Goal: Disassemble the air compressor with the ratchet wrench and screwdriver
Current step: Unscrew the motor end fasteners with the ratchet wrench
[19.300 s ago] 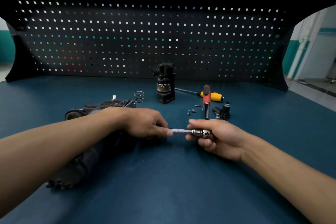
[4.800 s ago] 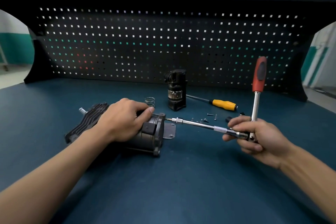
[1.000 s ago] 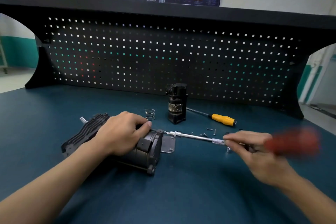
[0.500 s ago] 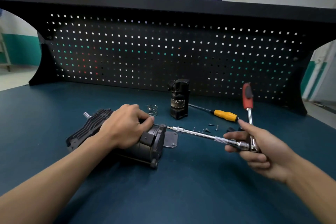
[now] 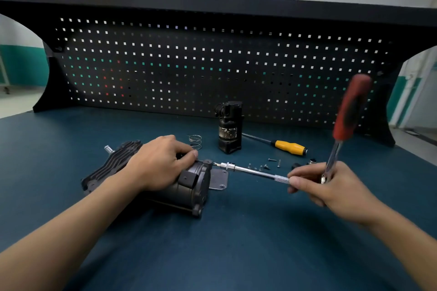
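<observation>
So the red handle of the ratchet wrench (image 5: 350, 111) has swung again. Half a second back it stood nearly straight up, now it's leaning off to the right and blurry, so it's mid-stroke. The extension bar (image 5: 255, 171) hasn't left the bolt at the top edge of the air compressor (image 5: 186, 191), which lies on its side on the bench (image 5: 236, 255). I'd guess that bolt is backing out but isn't free yet. The right hand (image 5: 331, 186) has its grip curled around the wrench head and the bar's knurled end. The left hand (image 5: 160, 163) is wrapped over the compressor body, pinning it down.
</observation>
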